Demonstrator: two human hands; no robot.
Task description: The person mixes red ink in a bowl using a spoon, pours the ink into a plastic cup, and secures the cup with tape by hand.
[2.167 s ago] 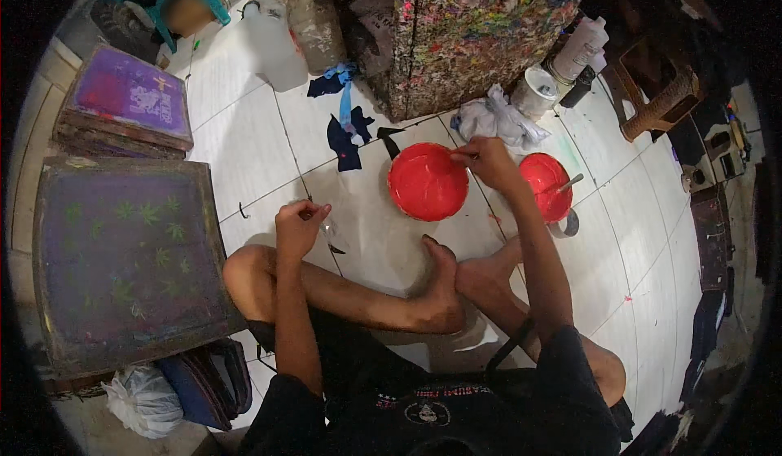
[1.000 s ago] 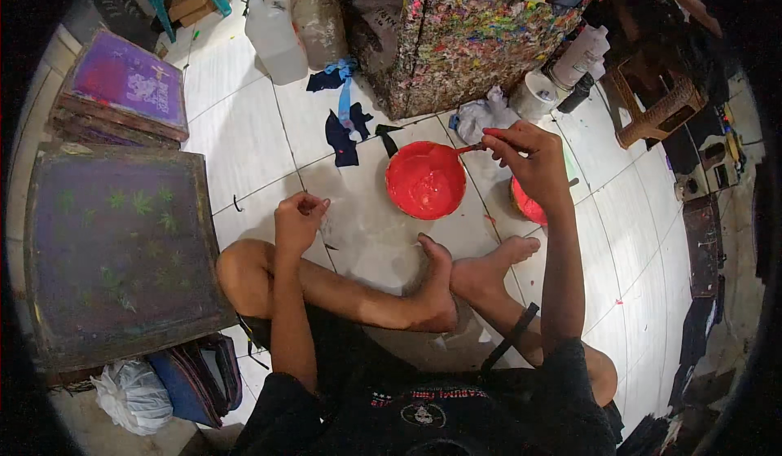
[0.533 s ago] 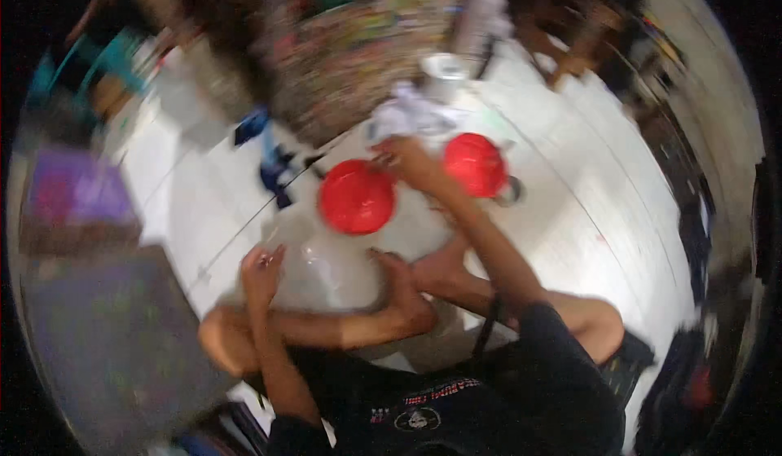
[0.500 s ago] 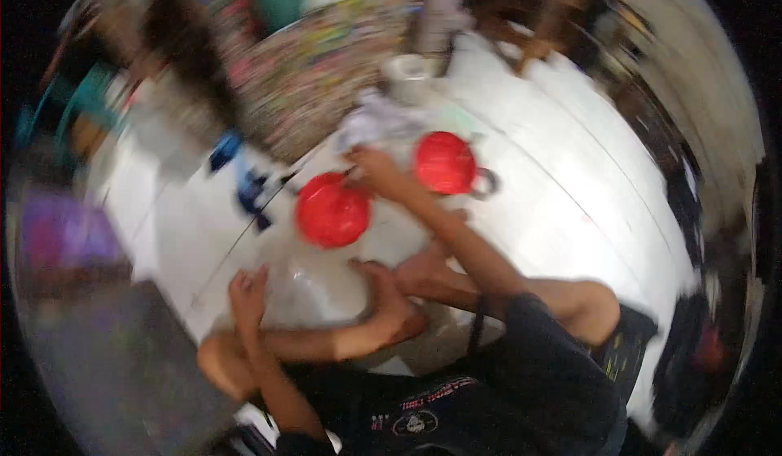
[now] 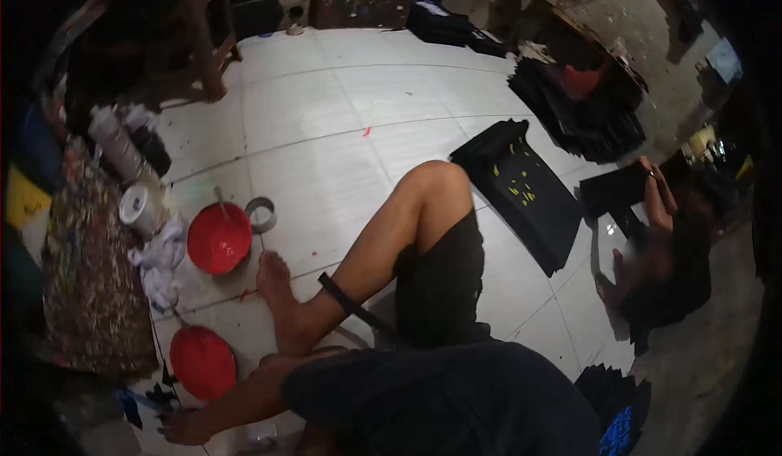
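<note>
A person sits on a white tiled floor (image 5: 301,142), the right hand (image 5: 186,427) stretched to the near left just beside a red bowl (image 5: 226,348), fingers spread and loose, with nothing seen in the grip; whether the palm meets the tiles cannot be told. The left hand is out of view, its grip unknown. A slim handle (image 5: 180,319) leans out over that bowl's far rim.

Farther off, beyond the bent right leg's bare foot (image 5: 274,281), stands a second red bowl (image 5: 243,226) with a stick (image 5: 221,199) angled across its rim. A grey ring (image 5: 271,215) lies just to its right, a crumpled white bundle (image 5: 161,256) to its left, near a white can (image 5: 133,211) and a paint-crusted box (image 5: 94,273).

At right, black cloth (image 5: 521,191) dotted with yellow lies between the person's knee (image 5: 440,183) and a co-worker in dark clothing (image 5: 672,285), whose raised hands (image 5: 656,187) are beside a dark piece (image 5: 607,191). A black pile (image 5: 578,118) sits farther back.
</note>
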